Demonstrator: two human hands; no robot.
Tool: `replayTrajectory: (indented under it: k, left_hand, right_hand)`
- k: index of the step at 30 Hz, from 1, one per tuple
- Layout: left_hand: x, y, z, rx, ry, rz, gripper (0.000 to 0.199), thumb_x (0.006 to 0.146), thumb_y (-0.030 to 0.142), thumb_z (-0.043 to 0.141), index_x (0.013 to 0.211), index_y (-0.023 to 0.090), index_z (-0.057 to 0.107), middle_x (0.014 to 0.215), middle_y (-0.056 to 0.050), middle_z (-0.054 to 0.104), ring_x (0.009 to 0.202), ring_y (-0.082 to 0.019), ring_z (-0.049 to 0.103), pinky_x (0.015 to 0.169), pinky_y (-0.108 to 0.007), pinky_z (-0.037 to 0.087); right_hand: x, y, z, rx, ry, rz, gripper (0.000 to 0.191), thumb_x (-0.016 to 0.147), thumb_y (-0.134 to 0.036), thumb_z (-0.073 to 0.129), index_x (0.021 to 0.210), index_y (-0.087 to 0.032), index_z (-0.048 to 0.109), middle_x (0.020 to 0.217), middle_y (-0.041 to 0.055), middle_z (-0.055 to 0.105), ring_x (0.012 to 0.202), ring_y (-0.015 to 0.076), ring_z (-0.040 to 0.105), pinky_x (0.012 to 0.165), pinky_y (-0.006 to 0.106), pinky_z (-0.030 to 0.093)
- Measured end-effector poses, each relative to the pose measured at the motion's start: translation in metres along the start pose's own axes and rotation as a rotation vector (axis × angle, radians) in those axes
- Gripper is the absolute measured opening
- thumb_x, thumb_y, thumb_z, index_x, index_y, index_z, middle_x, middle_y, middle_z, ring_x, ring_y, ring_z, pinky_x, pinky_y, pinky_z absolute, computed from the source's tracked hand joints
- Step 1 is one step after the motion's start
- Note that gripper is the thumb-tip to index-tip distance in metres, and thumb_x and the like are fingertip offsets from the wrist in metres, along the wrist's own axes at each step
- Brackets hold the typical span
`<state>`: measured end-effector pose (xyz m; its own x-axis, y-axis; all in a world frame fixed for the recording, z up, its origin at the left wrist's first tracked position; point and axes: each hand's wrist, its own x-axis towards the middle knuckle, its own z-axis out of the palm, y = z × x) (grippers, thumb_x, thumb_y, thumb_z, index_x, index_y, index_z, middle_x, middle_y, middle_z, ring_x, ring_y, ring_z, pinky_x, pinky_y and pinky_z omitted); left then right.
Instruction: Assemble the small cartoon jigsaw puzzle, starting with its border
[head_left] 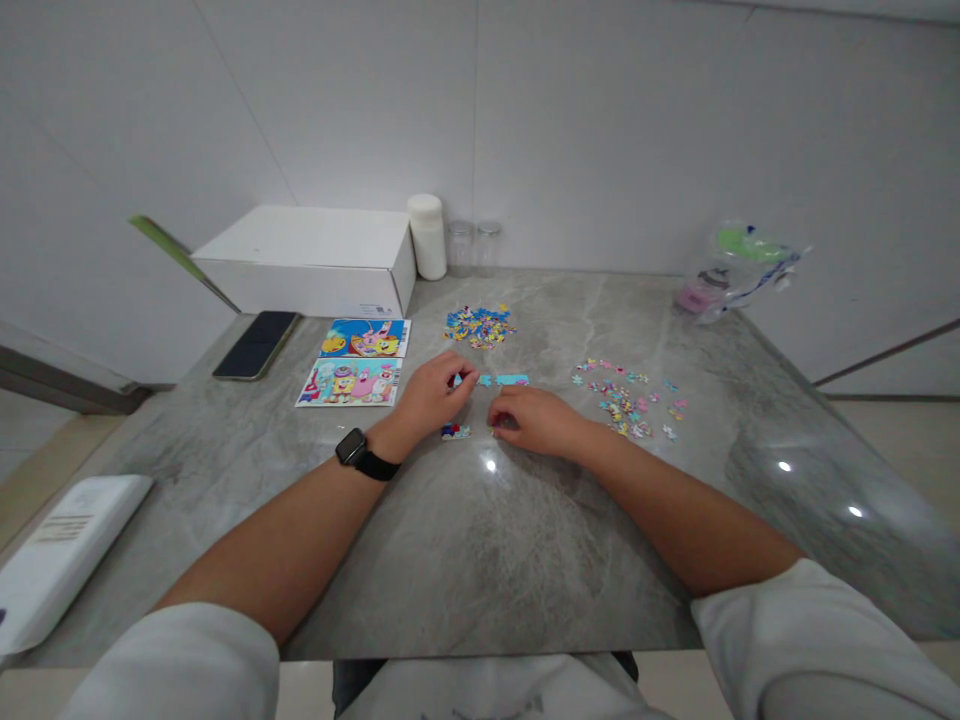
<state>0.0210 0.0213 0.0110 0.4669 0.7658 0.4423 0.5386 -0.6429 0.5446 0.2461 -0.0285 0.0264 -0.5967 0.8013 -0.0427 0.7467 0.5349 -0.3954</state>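
Note:
My left hand (pixel 441 392) rests at the left end of a partly joined light-blue jigsaw strip (pixel 513 380), its fingers curled together; anything in them is hidden. Lower down, my right hand (pixel 536 420) pinches a small puzzle piece (pixel 493 432) close to the tabletop, mostly covered by the fingertips. Between and below the hands lies a small cluster of puzzle pieces (pixel 455 432) with dark blue, red and pale colours. Loose pastel pieces (pixel 626 402) are scattered to the right of my right hand. Beyond the strip sits a heap of blue and yellow pieces (pixel 480 326).
Two cartoon picture cards, an upper one (pixel 365 338) and a lower one (pixel 351 383), lie left of my hands near a phone (pixel 257 345). Behind stand a white box (pixel 300 255), a white bottle (pixel 427 238) and two clear jars. A plastic bag (pixel 739 270) is back right; a white device (pixel 67 555) front left.

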Motion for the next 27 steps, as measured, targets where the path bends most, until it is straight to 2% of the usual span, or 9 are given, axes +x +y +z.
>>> replayTrajectory:
  k: [8,16,18,21,24,27]
  left_hand:
    - [-0.001,0.000,0.001,-0.002,-0.015,0.038,0.020,0.102,0.032,0.057,0.087,0.020,0.064,0.085,-0.003,0.065,0.082,-0.019,0.060,0.075,-0.033,0.045]
    - [-0.002,0.001,0.002,0.040,-0.014,0.079,0.021,0.102,0.031,0.056,0.086,0.021,0.061,0.083,-0.002,0.062,0.080,-0.019,0.060,0.073,-0.033,0.044]
    - [-0.002,0.002,0.002,0.054,-0.021,0.095,0.021,0.102,0.031,0.055,0.085,0.021,0.061,0.083,-0.003,0.062,0.080,-0.019,0.060,0.073,-0.033,0.044]
    - [-0.002,0.004,0.002,0.063,-0.032,0.105,0.022,0.102,0.032,0.055,0.084,0.021,0.061,0.084,-0.003,0.064,0.080,-0.020,0.060,0.074,-0.033,0.045]
    - [-0.002,0.008,0.002,0.053,-0.043,0.102,0.023,0.102,0.033,0.055,0.084,0.022,0.061,0.085,-0.003,0.064,0.080,-0.020,0.061,0.075,-0.034,0.046]
    - [-0.003,0.011,0.002,0.046,-0.057,0.105,0.023,0.102,0.034,0.054,0.085,0.022,0.063,0.085,-0.003,0.064,0.080,-0.020,0.061,0.075,-0.034,0.046]
  right_hand:
    - [-0.002,-0.006,-0.004,-0.003,-0.022,-0.005,0.013,0.093,-0.025,0.073,0.104,-0.019,0.078,0.108,0.0080,0.074,0.099,0.0215,0.067,0.086,0.031,0.047]
    - [-0.002,-0.006,-0.018,0.049,0.094,-0.012,0.007,0.093,-0.019,0.071,0.098,-0.018,0.077,0.101,0.0060,0.072,0.093,0.0185,0.064,0.084,0.029,0.045]
    - [-0.006,-0.005,-0.032,0.034,0.129,-0.011,0.009,0.095,-0.019,0.069,0.099,-0.018,0.077,0.100,0.0063,0.071,0.091,0.0179,0.063,0.083,0.028,0.044]
    - [-0.020,0.003,-0.067,0.003,0.239,0.016,0.013,0.098,-0.018,0.064,0.098,-0.017,0.077,0.097,0.0067,0.072,0.089,0.0174,0.062,0.082,0.029,0.043]
    - [-0.045,0.020,-0.109,-0.006,0.441,0.131,0.017,0.099,-0.023,0.060,0.098,-0.018,0.077,0.094,0.0060,0.072,0.083,0.0170,0.061,0.080,0.029,0.043]
    - [-0.073,0.039,-0.140,-0.015,0.601,0.282,0.019,0.096,-0.028,0.060,0.097,-0.019,0.077,0.089,0.0050,0.073,0.078,0.0177,0.060,0.076,0.030,0.043]
